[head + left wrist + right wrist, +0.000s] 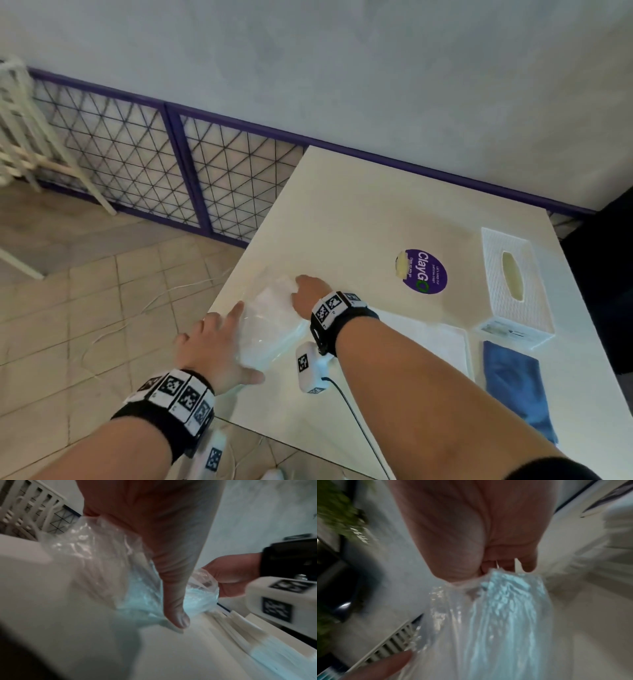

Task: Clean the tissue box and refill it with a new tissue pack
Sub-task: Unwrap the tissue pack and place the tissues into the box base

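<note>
Tissues in a clear plastic pack (270,325) are being handled at the near left corner of a white table (359,212), well to the left of the white tissue box (513,284). The pack's far end is pinched between the curled fingers of the right hand (308,291), while the left hand (212,349) is laid flat against its near side, fingers straight, thumb tip (178,616) pressed to the table. A blue cloth (513,380) lies just in front of the box, a flat white stack of tissues (435,339) just to the box's left, and a purple sticker (424,270) beyond that stack. The wrapper appears to be in the course of being pulled off; the step is judged best done by steadying the tissues with the flat hand and drawing the film away slowly, so the sheets are kept squared for the box.
</note>
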`<act>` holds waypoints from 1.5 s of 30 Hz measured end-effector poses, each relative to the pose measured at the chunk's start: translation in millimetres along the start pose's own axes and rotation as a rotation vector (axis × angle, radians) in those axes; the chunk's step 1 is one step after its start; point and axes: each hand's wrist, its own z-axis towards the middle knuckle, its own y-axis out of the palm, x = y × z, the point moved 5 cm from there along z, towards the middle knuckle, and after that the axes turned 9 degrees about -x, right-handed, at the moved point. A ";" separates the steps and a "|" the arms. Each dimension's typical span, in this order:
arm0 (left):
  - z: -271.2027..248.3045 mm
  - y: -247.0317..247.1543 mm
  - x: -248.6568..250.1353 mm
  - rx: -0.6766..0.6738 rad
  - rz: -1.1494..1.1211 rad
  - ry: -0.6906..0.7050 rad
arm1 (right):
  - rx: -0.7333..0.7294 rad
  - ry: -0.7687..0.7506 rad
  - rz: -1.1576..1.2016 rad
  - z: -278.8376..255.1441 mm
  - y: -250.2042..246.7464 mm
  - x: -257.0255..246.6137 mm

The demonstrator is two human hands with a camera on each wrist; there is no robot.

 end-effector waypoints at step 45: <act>-10.9 -16.1 199.5 -0.651 -1.974 0.496 | 0.635 -0.154 1.102 -227.7 -105.6 181.5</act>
